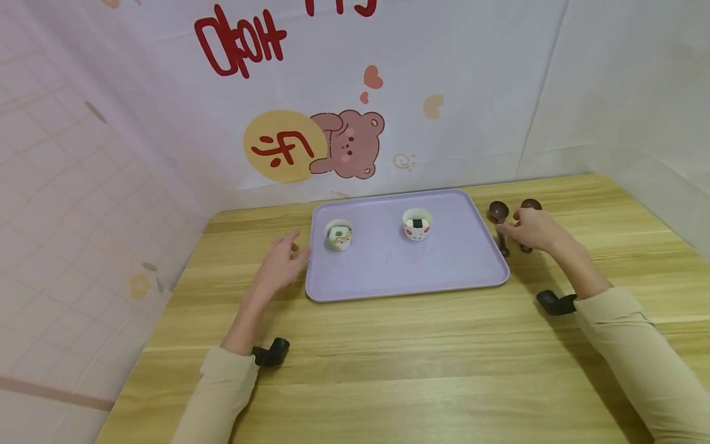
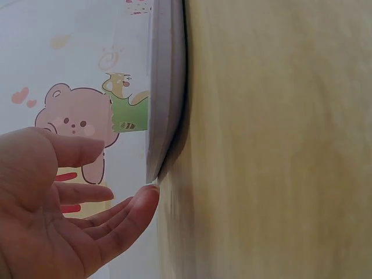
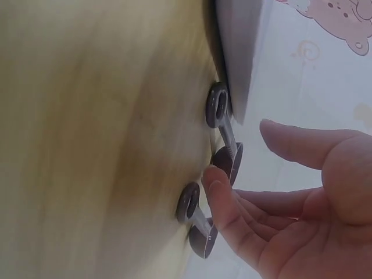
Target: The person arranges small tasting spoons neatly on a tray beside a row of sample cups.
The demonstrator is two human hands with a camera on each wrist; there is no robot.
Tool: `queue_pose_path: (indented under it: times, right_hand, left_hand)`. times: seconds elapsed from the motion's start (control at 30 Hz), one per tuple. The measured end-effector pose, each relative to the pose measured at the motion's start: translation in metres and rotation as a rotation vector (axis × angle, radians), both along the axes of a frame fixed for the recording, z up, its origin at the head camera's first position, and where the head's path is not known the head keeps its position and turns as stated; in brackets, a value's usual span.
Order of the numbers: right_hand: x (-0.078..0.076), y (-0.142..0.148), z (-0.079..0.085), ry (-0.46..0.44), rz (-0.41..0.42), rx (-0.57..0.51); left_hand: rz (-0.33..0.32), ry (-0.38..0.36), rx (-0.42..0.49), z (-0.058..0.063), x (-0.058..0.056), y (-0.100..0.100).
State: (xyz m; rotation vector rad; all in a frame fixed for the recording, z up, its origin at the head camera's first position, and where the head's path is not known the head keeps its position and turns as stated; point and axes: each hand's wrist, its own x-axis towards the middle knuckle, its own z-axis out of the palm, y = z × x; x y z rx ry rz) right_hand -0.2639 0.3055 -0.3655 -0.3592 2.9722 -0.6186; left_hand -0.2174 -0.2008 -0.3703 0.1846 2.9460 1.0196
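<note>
My left hand (image 1: 279, 266) hovers beside the left edge of a lilac tray (image 1: 383, 268), its fingers loosely bent and holding nothing. In the left wrist view a fingertip (image 2: 150, 195) comes right to the tray's corner. Over two brown measuring spoons (image 1: 498, 211) to the right of the tray is my right hand (image 1: 537, 229), thumb and fingers spread apart. The right wrist view shows its forefinger overlapping the nearer spoon's bowl (image 3: 226, 163), with the other spoon (image 3: 202, 239) lower down. Part of the second spoon's handle is hidden behind the hand.
Two small patterned cups stand on the tray: a green one (image 1: 339, 242) holding a white piece with a green dot, and a red-spotted one (image 1: 416, 232) holding a white piece with a black band. A printed cloth (image 1: 471, 55) hangs behind the wooden table (image 1: 388, 370).
</note>
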Motion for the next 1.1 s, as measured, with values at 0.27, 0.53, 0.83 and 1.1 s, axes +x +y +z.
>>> queue_pose_path:
  times: [0.27,0.53,0.83,1.1]
  right_hand:
    - [-0.008,-0.001,-0.003,-0.061,-0.013,-0.054]
    - [-0.007,-0.001,0.001,-0.145,-0.045,-0.096]
    - [-0.010,-0.001,0.002,-0.170,-0.058,-0.108]
    - [-0.012,-0.003,0.000,-0.186,-0.093,-0.169]
  left_hand:
    - [-0.038,-0.023,0.008,0.000,-0.004,-0.001]
    - [-0.072,-0.070,0.010,-0.001,-0.009,0.001]
    - [-0.058,-0.127,0.033,-0.005,-0.015,0.004]
    - [-0.082,-0.126,0.076,-0.007,-0.019,0.005]
